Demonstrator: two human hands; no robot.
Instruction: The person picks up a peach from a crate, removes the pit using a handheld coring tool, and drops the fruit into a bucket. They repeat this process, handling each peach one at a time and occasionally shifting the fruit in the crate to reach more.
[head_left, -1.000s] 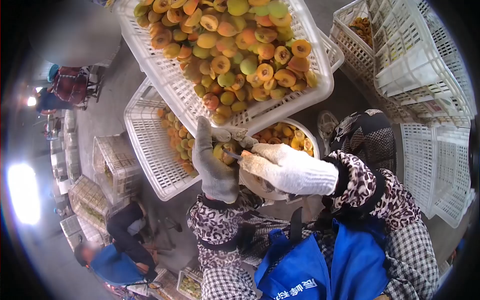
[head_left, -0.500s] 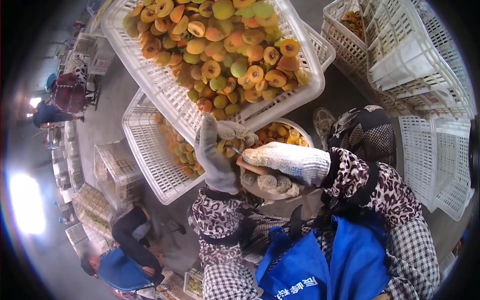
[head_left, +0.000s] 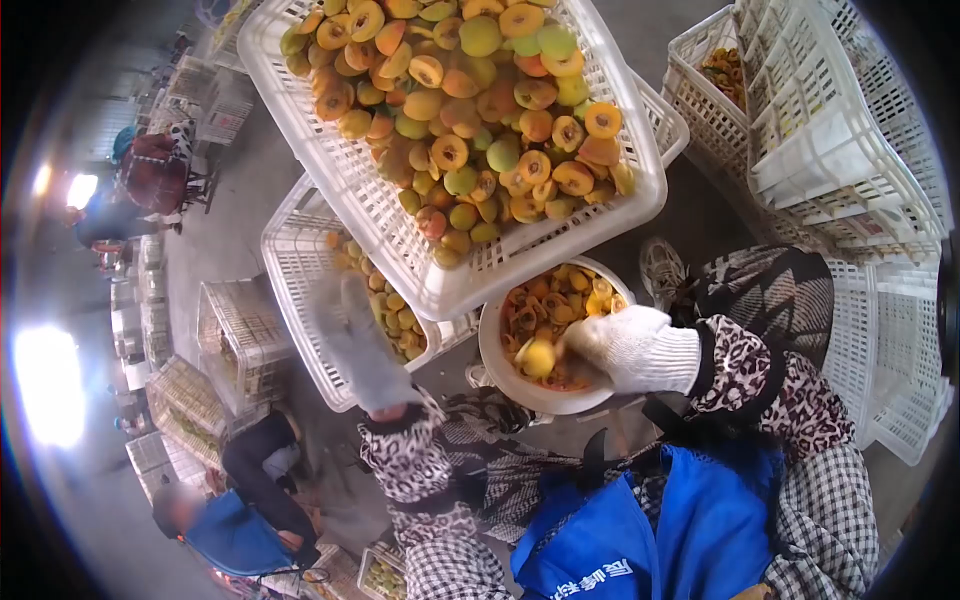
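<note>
My left hand [head_left: 362, 345], in a grey glove, is over the lower white crate [head_left: 325, 375], which holds yellow fruit. It is smeared by motion, so its fingers and anything in them cannot be made out. My right hand [head_left: 640, 350], in a white knitted glove, is over a round pale bucket [head_left: 545, 400] of orange fruit pieces. Its fingers curl inward and are blurred; what they hold is hidden. Beside the fingertips shows a yellow fruit piece [head_left: 537, 358]. Above both hands, a large white crate [head_left: 440, 300] holds many apricot-like fruits [head_left: 460, 120], several cut in half with brown centres.
Stacked white crates [head_left: 830, 130] stand at the right, one with orange pieces [head_left: 724, 72]. A person in blue [head_left: 240, 535] sits at lower left near more crates [head_left: 240, 330]. Another person [head_left: 155, 170] is farther back. A shoe [head_left: 662, 272] is beside the bucket.
My hands were together over the bucket, the right with a brown-handled tool; now they are apart. The left has moved left over the lower crate, the right down to the bucket. The view has shifted slightly.
</note>
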